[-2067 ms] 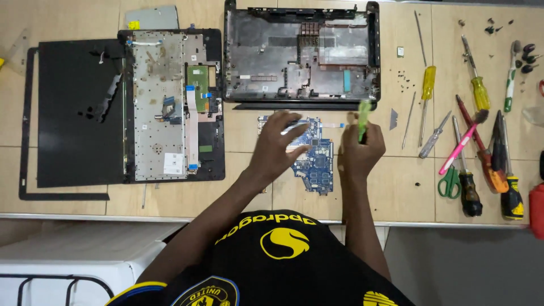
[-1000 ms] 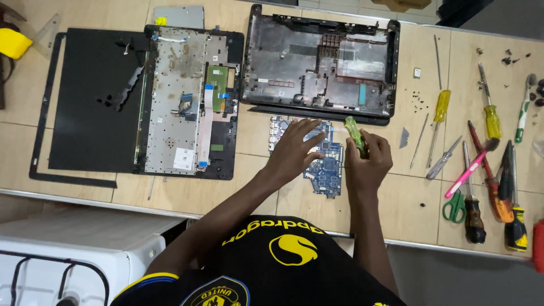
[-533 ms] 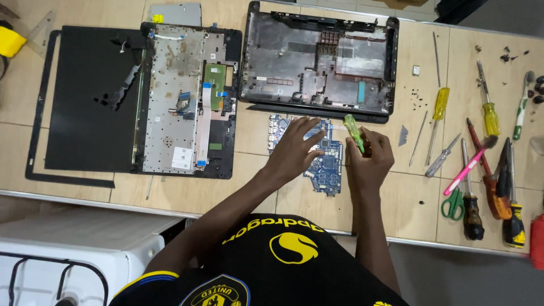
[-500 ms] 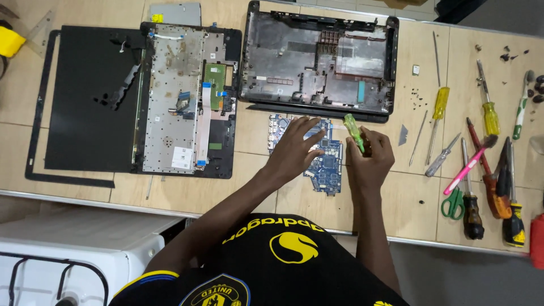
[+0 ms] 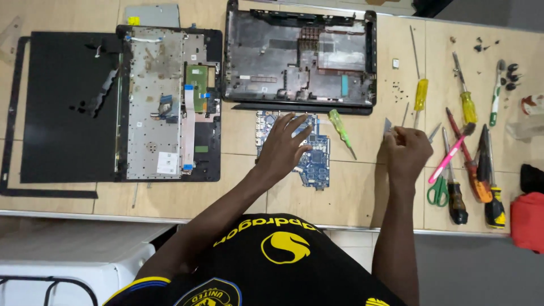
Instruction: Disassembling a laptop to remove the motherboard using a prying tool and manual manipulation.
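A blue circuit board lies on the wooden table in front of a stripped black laptop base. My left hand rests flat on the board with its fingers spread. A green-handled screwdriver lies loose on the table just right of the board. My right hand is further right, its fingertips pinched on a small grey metal piece at the table surface.
A keyboard panel and a black lid lie at the left. Several screwdrivers, among them yellow-handled ones, scissors and a pink tool lie at the right, with loose screws. A red cloth sits at the right edge.
My right hand has put the green screwdriver down beside the board and moved right to the small grey piece. My left hand stays on the board.
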